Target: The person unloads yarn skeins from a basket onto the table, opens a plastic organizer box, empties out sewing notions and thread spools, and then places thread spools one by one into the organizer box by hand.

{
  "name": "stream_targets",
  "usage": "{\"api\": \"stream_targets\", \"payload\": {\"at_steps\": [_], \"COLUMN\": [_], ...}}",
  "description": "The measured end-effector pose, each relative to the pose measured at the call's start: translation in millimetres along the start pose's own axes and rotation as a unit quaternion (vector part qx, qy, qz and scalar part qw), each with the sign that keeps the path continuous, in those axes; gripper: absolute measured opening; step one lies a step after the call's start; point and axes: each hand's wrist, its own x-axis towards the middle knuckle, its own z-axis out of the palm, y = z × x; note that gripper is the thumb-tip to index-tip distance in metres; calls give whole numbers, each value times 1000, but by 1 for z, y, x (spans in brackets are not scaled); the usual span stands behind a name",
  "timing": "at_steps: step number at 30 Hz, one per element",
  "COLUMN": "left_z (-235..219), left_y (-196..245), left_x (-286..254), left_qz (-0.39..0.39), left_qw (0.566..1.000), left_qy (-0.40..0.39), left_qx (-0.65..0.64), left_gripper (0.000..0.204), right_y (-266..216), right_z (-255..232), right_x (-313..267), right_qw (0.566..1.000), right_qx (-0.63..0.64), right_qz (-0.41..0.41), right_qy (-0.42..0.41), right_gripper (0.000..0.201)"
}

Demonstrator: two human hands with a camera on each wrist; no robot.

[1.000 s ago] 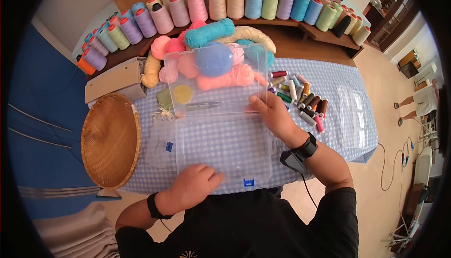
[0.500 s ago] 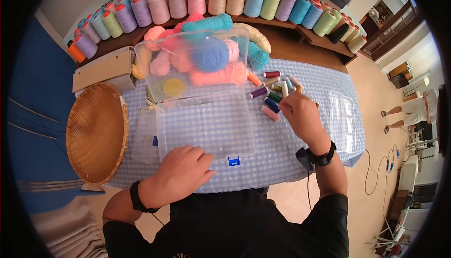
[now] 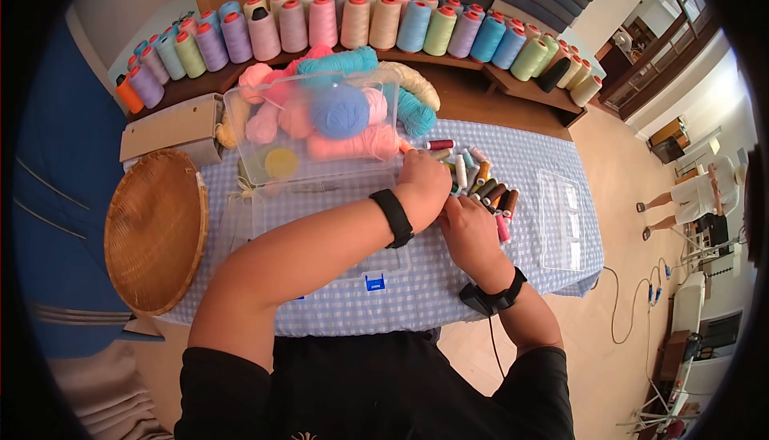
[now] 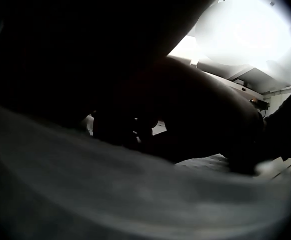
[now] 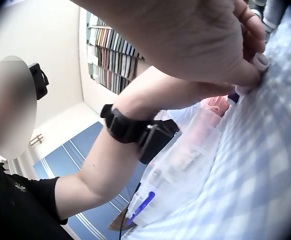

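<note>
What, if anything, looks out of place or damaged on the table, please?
Only the small thread spools look untidy: they lie in a loose jumble on the checked cloth, pointing different ways, while the big thread cones behind stand upright. I see no damage, though the left hand and right hand cover some.

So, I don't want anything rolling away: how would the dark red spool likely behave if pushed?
The dark red spool would probably roll, being round and lying on its side. It looks slim, so likely light. The olive spool beside it might block it on one side.
</note>
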Motion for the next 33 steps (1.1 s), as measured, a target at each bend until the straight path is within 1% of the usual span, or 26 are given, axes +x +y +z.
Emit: {"api": "stream_targets", "payload": {"at_steps": [1,4,5,6,7,9,11,12,14,15,16,17,18,19,21,22,23,25,26,28,29,30,31,32,33], "left_z": [2,9,4,-7,-16,-35,-24,-24,-29,-23,-10,3,16,29,33,34,34,43,41,34,27,21,15,12,12], "left_y": [1,-4,-9,-16,-22,-47,-66,-71,-75,-76,-78,-79,-80,-82,-84,-85,-85,-85,-85,-84,-83,-81,-79,-78,-78], "left_x": [3,4,0,-7,-16,-47,-72,-87,-118,-123,-126,-128,-126,-124,-122,-120,-117,-109,-108,-110,-114,-120,-125,-128,-128], "left_qz": [-1,5,2,13,27,30,29,37,-72,-67,-67,-71,-73,-72,-77,-81,-84,-83,-79,-76,-68,-71,-66,-59,-60], "left_qw": [1000,997,997,989,976,947,890,894,922,925,928,929,930,930,928,932,935,938,942,937,932,931,936,940,939], "left_qy": [-1,59,56,110,162,199,269,258,98,94,66,40,42,32,26,35,44,38,31,43,47,45,13,-17,-18], "left_qx": [2,-46,-46,-95,-143,-252,-366,-364,-367,-363,-361,-361,-358,-360,-363,-352,-342,-334,-323,-337,-352,-356,-346,-335,-338], "left_gripper": [22,29,29,28,27,24,27,27,26,26,27,28,28,29,29,30,30,30,30,31,32,32,34,36,36], "right_y": [1,0,-1,-2,-6,-22,-35,-39,-53,-60,-68,-76,-82,-87,-94,-97,-98,-99,-98,-88,-83,-79,-72,-62,-51], "right_z": [-1,-4,-9,-16,-22,-42,-49,-44,-41,-38,-33,-27,-21,-12,5,10,14,20,18,12,4,-8,-15,-16,-17], "right_x": [-2,-6,-5,-3,-4,1,4,4,8,11,14,18,22,27,34,38,41,43,42,41,38,33,29,24,21], "right_qw": [1000,999,999,999,998,997,992,987,986,986,985,988,987,987,983,982,982,978,976,981,980,985,988,988,993], "right_qx": [2,-25,-22,-8,6,28,104,136,118,102,104,48,-10,-9,-88,-103,-104,-114,-115,-31,-31,-19,-7,-6,-20], "right_qz": [0,30,28,22,21,27,-21,-46,-101,-128,-126,-140,-155,-159,-159,-154,-157,-160,-166,-185,-188,-170,-151,-151,-115], "right_qy": [1,21,19,43,67,69,67,71,57,45,48,37,27,29,-15,-34,-35,-77,-78,-51,-53,-33,-13,-16,-7], "right_gripper": [12,12,12,12,11,13,12,21,26,27,27,22,17,17,19,18,18,14,14,17,17,18,19,19,18]}}
